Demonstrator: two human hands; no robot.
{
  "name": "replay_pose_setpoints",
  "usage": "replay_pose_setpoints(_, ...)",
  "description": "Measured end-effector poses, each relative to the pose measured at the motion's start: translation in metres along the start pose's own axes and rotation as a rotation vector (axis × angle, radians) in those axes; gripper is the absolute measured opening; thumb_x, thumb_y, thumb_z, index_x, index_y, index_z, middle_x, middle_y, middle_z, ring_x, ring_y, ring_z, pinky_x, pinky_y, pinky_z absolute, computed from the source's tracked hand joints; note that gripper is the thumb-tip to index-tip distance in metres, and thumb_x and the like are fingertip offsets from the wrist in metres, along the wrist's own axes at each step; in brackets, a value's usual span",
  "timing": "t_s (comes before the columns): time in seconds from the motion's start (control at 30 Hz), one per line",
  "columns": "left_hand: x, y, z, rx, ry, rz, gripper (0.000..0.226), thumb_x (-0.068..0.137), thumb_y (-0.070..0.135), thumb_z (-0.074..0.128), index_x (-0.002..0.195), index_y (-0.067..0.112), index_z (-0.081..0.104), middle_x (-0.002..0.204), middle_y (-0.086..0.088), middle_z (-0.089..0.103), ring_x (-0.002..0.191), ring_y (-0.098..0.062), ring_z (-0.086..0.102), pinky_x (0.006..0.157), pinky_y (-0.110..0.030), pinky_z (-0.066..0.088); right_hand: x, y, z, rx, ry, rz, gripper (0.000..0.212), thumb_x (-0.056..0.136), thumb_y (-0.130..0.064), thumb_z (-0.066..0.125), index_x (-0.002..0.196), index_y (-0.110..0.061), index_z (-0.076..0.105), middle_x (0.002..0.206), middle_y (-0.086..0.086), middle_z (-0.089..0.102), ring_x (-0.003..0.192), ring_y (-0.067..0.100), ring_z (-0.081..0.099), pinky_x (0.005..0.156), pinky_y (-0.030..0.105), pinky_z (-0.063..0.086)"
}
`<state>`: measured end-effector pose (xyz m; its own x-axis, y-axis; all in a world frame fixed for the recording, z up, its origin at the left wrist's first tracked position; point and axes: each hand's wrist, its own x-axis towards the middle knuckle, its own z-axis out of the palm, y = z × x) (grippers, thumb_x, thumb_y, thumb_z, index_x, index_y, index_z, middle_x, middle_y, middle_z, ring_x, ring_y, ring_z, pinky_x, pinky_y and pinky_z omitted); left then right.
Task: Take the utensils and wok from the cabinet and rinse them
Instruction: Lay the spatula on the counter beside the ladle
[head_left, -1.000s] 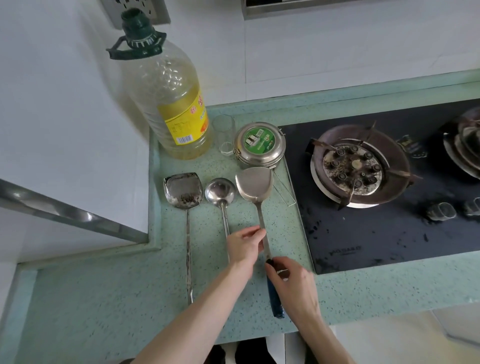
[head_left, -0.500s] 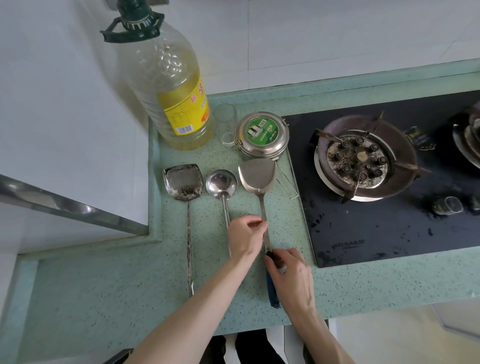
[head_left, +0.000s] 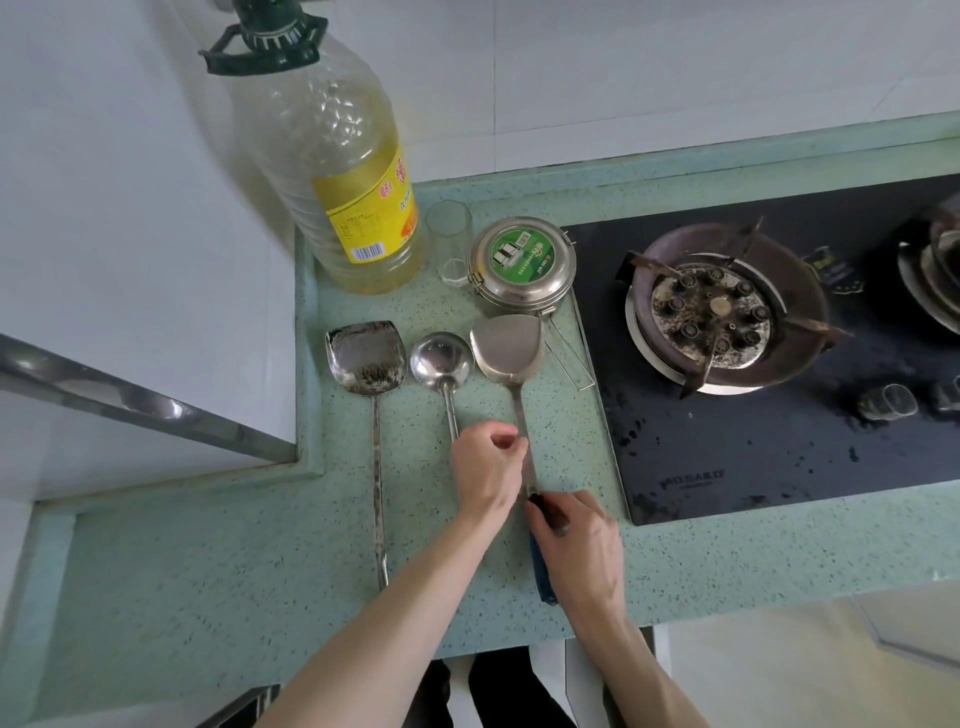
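Three metal utensils lie side by side on the green countertop (head_left: 208, 545): a worn spatula (head_left: 366, 358) on the left, a ladle (head_left: 441, 358) in the middle and a shiny spatula (head_left: 509, 345) with a dark blue handle on the right. My left hand (head_left: 485, 467) sits over the ladle's handle, hiding its lower part, and its curled fingertips pinch the shiny spatula's metal shaft. My right hand (head_left: 576, 540) grips that spatula's dark handle near the counter's front edge. No wok is in view.
A large oil bottle (head_left: 337, 171), a small glass (head_left: 451, 241) and a round steel tin (head_left: 522, 265) stand behind the utensils. A black gas hob (head_left: 779, 447) with a burner (head_left: 711, 317) lies to the right. A steel-edged ledge (head_left: 130, 405) is on the left.
The view has shifted slightly. Both hands stay on the shiny spatula, my left fingers curling a little tighter at its shaft. The utensils have not moved on the counter.
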<state>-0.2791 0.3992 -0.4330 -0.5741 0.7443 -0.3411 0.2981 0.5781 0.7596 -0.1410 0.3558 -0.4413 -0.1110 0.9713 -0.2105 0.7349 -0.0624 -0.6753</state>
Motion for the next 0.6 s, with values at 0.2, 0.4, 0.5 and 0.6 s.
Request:
replay_pose_setpoints(0.2, 0.000, -0.003, 0.002, 0.017, 0.006, 0.022, 0.022, 0.089, 0.015, 0.078, 0.110, 0.010, 0.078, 0.105, 0.000, 0.078, 0.089, -0.006, 0.070, 0.072, -0.005, 0.047, -0.002, 0.001, 0.002, -0.005, 0.009, -0.014, 0.012, 0.094, -0.032, 0.076, 0.098, -0.022, 0.081, 0.087, -0.008, 0.063, 0.062, 0.011, 0.064, 0.057, 0.030, 0.056)
replay_pose_setpoints(0.4, -0.001, -0.005, 0.001, 0.041, 0.002, 0.067, 0.023, 0.088, 0.018, 0.079, 0.110, 0.011, 0.078, 0.105, 0.002, 0.078, 0.087, -0.003, 0.068, 0.067, 0.001, 0.045, -0.004, -0.001, 0.003, -0.008, 0.016, -0.015, 0.012, 0.094, -0.030, 0.075, 0.100, -0.021, 0.081, 0.089, -0.004, 0.065, 0.065, 0.014, 0.065, 0.059, 0.033, 0.057)
replay_pose_setpoints(0.5, -0.003, -0.004, -0.001, 0.056, -0.018, 0.073, 0.024, 0.088, 0.017, 0.079, 0.111, 0.011, 0.078, 0.106, 0.002, 0.078, 0.087, -0.003, 0.069, 0.067, 0.001, 0.044, -0.005, -0.003, 0.002, -0.007, 0.007, -0.015, 0.012, 0.095, -0.029, 0.075, 0.101, -0.019, 0.080, 0.089, -0.004, 0.065, 0.065, 0.014, 0.063, 0.059, 0.028, 0.053)
replay_pose_setpoints(0.6, -0.008, -0.005, -0.008, 0.078, -0.035, 0.064, 0.024, 0.090, 0.017, 0.078, 0.113, 0.011, 0.077, 0.107, 0.001, 0.078, 0.090, -0.005, 0.069, 0.071, -0.002, 0.045, -0.005, -0.005, -0.004, -0.009, -0.032, -0.025, 0.017, 0.098, -0.032, 0.070, 0.104, -0.019, 0.080, 0.090, -0.005, 0.063, 0.066, 0.012, 0.062, 0.061, 0.024, 0.051)
